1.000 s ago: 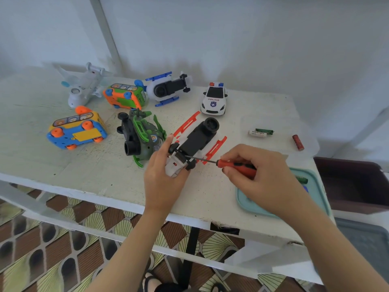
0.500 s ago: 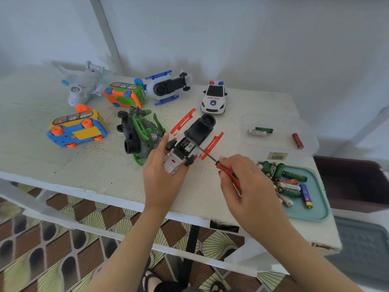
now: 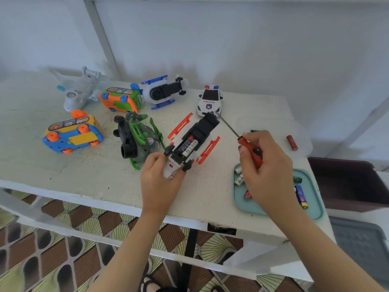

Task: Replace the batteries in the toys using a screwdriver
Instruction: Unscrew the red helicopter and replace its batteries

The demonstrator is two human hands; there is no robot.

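Helicopter (image 3: pixel 190 144) (belly up), gripped by left hand (image 3: pixel 160 182)

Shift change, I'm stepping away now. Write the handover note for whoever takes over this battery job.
Left hand: grips the near end of the red-and-white helicopter, which lies belly-up on the table.
Right hand: holds the red screwdriver, tip up by the helicopter's far end.
Done: battery compartment is open, two batteries visible inside.
Left: swap them for cells from the teal tray, then refit and screw down the cover.
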